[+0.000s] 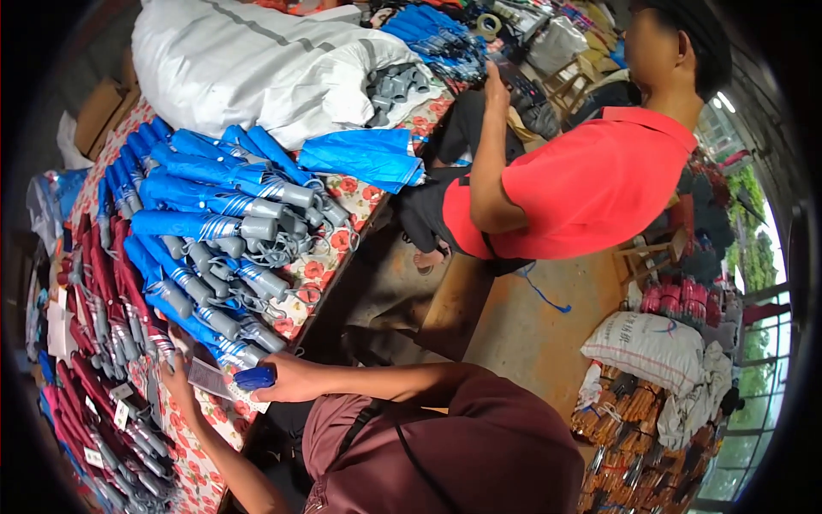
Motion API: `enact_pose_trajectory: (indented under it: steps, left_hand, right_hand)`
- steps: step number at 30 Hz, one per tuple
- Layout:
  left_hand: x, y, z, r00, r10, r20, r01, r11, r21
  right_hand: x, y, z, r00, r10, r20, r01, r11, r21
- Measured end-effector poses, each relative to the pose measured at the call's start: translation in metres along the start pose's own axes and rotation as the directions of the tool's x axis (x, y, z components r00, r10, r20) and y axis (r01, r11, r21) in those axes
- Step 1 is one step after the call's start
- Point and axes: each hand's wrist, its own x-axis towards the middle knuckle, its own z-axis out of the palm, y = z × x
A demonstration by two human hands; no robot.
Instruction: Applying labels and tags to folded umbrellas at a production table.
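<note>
My left hand [177, 383] is closed at the handle end of a folded maroon umbrella [157, 336], whose grip is mostly hidden by the fingers. In my right hand [294, 379] is a small dark-blue handheld tool [255, 377]; its exact kind is not clear. Between the two hands, a pale printed card [208, 378] lies close to the tool. Just beyond them is a heap of folded blue umbrellas [193, 224] with grey handles and looped wrist cords. More maroon umbrellas [90, 295], some bearing white tags [121, 415], lie along the left.
A flowered cloth [321, 265] covers the table. On its far part rests a big white sack [257, 77] spilling grey handles [398, 88]. Across from me sits a person in a red shirt [582, 184]. Bundled goods [629, 437] and a stuffed sack [642, 347] stand at right.
</note>
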Motion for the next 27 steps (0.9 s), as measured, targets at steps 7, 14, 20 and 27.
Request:
enact_pose_trajectory:
  steps: [7, 14, 20, 27]
  left_hand:
    - [-0.094, -0.067, 0.006, 0.999, 0.034, -0.035, -0.029, 0.990, 0.136]
    - [-0.152, -0.058, 0.009, 0.999, -0.034, -0.040, 0.045, 0.949, 0.313]
    - [-0.158, -0.052, 0.008, 0.990, -0.110, -0.087, 0.139, 0.849, 0.510]
    - [-0.162, 0.022, 0.028, 0.994, -0.105, 0.044, 0.085, 0.944, 0.318]
  right_hand:
    - [-0.006, -0.009, 0.001, 0.996, -0.017, 0.088, 0.010, 0.997, 0.074]
    - [-0.014, -0.006, -0.001, 0.996, -0.048, 0.074, 0.038, 0.992, 0.123]
    - [-0.015, -0.005, -0.004, 0.994, -0.095, 0.060, 0.078, 0.969, 0.233]
    - [-0.003, -0.002, -0.012, 0.989, -0.121, 0.086, 0.096, 0.963, 0.250]
